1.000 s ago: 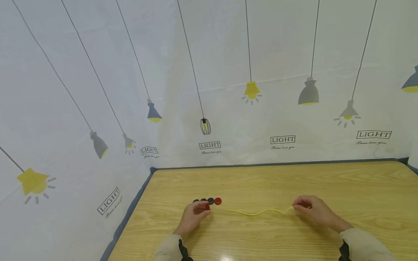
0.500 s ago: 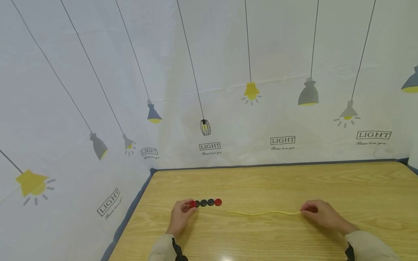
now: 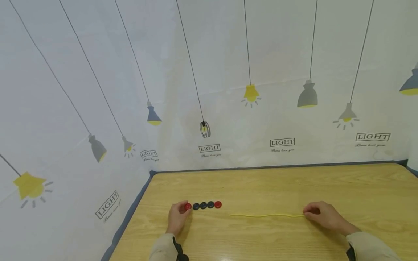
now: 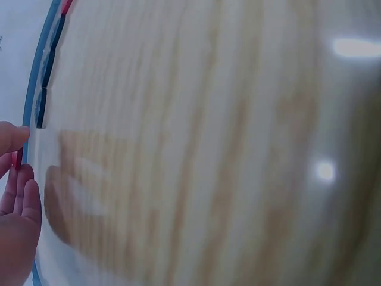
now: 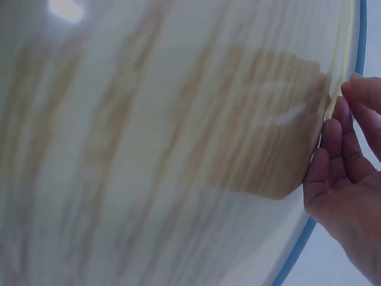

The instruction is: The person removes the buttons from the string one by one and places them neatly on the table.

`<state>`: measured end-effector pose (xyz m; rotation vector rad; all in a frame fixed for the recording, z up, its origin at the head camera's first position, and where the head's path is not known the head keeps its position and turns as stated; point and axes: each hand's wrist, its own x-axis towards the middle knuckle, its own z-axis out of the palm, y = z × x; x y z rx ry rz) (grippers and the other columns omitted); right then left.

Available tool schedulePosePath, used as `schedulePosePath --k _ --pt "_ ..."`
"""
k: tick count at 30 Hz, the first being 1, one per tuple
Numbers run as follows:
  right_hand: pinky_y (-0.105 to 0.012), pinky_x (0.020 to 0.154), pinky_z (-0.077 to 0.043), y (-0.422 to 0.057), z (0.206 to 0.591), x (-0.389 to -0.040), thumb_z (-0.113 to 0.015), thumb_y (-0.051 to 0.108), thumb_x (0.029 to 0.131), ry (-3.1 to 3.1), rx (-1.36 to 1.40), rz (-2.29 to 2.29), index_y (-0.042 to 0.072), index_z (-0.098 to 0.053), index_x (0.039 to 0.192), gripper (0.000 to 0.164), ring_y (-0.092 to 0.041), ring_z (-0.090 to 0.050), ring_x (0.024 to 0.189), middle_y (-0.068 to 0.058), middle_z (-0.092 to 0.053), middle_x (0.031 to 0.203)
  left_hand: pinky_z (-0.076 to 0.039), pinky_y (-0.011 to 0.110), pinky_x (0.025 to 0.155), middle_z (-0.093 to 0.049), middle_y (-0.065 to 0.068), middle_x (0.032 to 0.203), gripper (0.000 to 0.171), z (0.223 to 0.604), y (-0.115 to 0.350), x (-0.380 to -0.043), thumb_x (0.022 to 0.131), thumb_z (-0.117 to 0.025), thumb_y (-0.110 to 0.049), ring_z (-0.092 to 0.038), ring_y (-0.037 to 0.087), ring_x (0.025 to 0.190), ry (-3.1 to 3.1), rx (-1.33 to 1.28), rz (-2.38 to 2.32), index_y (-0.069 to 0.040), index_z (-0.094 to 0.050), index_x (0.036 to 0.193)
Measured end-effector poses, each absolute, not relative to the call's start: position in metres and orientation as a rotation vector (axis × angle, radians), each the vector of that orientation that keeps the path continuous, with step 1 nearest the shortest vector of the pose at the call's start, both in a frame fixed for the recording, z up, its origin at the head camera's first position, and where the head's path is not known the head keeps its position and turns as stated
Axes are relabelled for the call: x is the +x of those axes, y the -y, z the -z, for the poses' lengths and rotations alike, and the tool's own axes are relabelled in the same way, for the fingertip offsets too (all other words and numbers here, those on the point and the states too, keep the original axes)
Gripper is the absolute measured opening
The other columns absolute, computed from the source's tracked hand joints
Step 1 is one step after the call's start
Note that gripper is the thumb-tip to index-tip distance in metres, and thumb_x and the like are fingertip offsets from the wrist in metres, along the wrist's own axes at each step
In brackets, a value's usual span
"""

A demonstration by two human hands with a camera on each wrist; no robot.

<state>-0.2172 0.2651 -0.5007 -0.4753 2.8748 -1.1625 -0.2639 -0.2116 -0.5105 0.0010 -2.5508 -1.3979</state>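
My left hand [image 3: 177, 217] pinches a round red button [image 3: 187, 206] at the left end of a row. To its right, a small gap away, lie three black buttons [image 3: 204, 205] and another red button [image 3: 218, 204], lined up on the table. In the left wrist view the held button [image 4: 19, 158] is edge-on between thumb and fingers. On the right, my right hand [image 3: 324, 216] pinches one end of a thin yellow cord [image 3: 266, 215]. The cord stretches left, nearly straight, its free end below the row. The right wrist view has the cord [image 5: 338, 89] between thumb and fingertips.
The light wooden table [image 3: 261, 188] has a blue edge along the back and left. White cloth [image 3: 228, 108] printed with lamps rises behind and beside it.
My left hand has carried its red button left to the row's end, uncovering the black buttons. The right hand has moved slightly right and nearer, and the wavy cord has straightened.
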Motion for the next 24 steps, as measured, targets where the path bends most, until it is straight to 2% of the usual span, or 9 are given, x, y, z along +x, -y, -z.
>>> schedulePosePath --k 15,24 --pt "-0.025 0.062 -0.044 -0.2624 0.4965 -0.218 -0.062 0.02 0.082 -2.816 -0.326 1.206 0.003 -0.064 0.09 0.019 -0.011 -0.053 0.074 -0.002 -0.061 0.085 -0.045 0.031 0.067 -0.061 0.018 0.087 0.028 0.513 0.2093 -0.2672 0.072 -0.065 0.005 -0.056 0.026 0.078 2.549 0.122 1.311 0.01 -0.061 0.099" --pt "-0.024 0.06 -0.043 -0.2611 0.4913 -0.2145 -0.062 0.018 0.082 -2.829 -0.321 1.217 0.003 -0.064 0.089 0.017 -0.009 -0.052 0.071 -0.002 -0.061 0.083 -0.044 0.032 0.068 -0.061 0.019 0.089 0.029 0.51 0.2086 -0.2653 0.073 -0.066 0.005 -0.056 0.026 0.08 2.564 0.148 1.378 0.009 -0.061 0.101"
